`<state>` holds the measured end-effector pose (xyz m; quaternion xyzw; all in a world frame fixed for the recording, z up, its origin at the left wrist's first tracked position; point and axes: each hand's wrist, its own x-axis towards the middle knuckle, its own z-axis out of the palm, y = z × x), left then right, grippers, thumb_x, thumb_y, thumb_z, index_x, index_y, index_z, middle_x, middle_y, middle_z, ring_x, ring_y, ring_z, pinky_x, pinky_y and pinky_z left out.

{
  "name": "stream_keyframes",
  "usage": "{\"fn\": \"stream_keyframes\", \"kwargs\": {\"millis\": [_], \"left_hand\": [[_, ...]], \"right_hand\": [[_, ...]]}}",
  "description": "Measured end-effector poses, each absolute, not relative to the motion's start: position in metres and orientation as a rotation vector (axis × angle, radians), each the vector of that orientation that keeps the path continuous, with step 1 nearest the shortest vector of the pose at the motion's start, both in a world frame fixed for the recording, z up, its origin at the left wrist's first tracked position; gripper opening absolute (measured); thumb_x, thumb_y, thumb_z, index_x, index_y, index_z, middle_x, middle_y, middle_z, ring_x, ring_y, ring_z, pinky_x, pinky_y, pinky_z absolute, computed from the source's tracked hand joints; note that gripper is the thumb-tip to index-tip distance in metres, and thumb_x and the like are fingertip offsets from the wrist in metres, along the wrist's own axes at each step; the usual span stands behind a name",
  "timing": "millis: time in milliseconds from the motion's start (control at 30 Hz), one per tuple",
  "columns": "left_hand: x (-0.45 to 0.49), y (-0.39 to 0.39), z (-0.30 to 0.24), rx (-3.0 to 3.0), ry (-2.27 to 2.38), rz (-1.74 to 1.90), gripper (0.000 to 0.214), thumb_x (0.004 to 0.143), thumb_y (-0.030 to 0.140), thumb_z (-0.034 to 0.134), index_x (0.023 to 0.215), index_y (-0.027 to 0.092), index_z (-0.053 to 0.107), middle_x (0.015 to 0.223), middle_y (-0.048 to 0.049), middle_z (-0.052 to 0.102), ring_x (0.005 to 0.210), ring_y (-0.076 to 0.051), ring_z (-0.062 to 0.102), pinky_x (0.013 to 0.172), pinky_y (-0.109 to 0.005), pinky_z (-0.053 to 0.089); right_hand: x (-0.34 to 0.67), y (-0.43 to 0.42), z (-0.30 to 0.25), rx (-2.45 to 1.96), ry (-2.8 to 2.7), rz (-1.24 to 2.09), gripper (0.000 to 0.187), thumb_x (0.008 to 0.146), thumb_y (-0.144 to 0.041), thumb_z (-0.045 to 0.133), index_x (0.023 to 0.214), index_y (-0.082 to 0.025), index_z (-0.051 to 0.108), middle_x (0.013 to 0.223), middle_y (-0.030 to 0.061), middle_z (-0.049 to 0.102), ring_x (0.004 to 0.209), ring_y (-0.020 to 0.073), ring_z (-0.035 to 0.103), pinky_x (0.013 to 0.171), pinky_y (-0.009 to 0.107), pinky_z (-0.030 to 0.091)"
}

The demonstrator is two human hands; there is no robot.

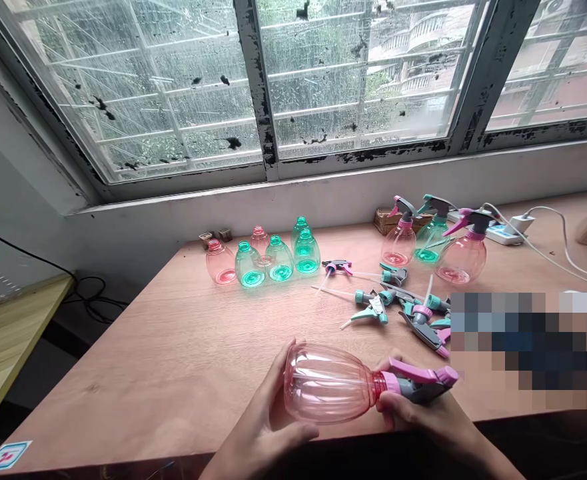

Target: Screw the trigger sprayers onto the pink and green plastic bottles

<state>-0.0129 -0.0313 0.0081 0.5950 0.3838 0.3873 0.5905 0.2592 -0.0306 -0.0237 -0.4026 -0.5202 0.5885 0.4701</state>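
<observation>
A clear pink spray bottle (330,385) lies sideways in my hands above the table's front edge, its base to the left. Around the base my left hand (273,413) is closed, thumb below. My right hand (413,410) grips the neck, where a pink-and-grey trigger sprayer head (423,379) sits on the bottle. Just beyond, several loose trigger sprayer heads (373,307) in teal, pink and grey lie in a pile with their tubes pointing various ways. Pink bottles (220,263) and green bottles (279,260) without heads stand at the back left.
Three bottles fitted with sprayer heads (460,257) stand at the back right, near a power strip (506,233) with white cables. The wooden table (173,373) meets a wall under a window (353,73). A blurred patch (530,350) covers the right side.
</observation>
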Motion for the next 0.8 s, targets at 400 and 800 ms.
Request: {"fn": "stream_keyframes", "kwargs": {"millis": [400,800], "left_hand": [[-0.0129,-0.0312,0.0081,1.36,0.858,0.884,0.095,0.078,0.039,0.079,0.154,0.035,0.021,0.162,-0.0064,0.029,0.149,-0.033,0.024,0.123,-0.05,0.017],[-0.0118,-0.0319,0.0047,1.376,0.909,0.923,0.098,0.077,0.035,0.081,0.153,0.04,0.02,0.162,-0.0028,0.03,0.15,-0.032,0.02,0.124,-0.05,0.014]], "right_hand": [[0.2594,-0.0317,-0.0221,-1.006,-1.22,1.483,0.036,0.079,-0.051,0.075,0.082,-0.02,0.056,0.058,-0.0008,0.065,0.054,0.0149,0.056,0.052,0.026,0.043],[0.261,-0.0303,-0.0223,-0.966,-1.261,1.476,0.031,0.082,-0.047,0.075,0.086,-0.021,0.058,0.059,-0.0009,0.067,0.055,0.0143,0.058,0.055,0.025,0.041]]}}
